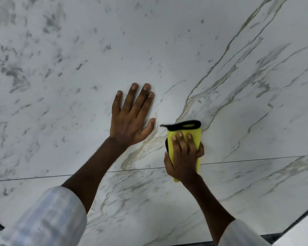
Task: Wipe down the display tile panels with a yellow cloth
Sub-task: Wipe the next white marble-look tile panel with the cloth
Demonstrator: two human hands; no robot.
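White marble-look tile panels (167, 50) with grey and tan veins fill the view. A thin dark joint line (43, 177) runs across between the upper panel and a lower panel (140, 201). My left hand (132, 118) lies flat on the upper panel, fingers straight and spread. Right beside it, my right hand (183, 155) presses a folded yellow cloth (194, 129) with a black edge against the panel, just above the joint. Its fingers lie over the cloth and the thumb curls round the right side.
A dark border strip (292, 226) runs along the panels' lower edge at bottom right and bottom left. Beyond it at the bottom right corner is a pale surface (306, 231). Light checked sleeves cover both forearms low in the view.
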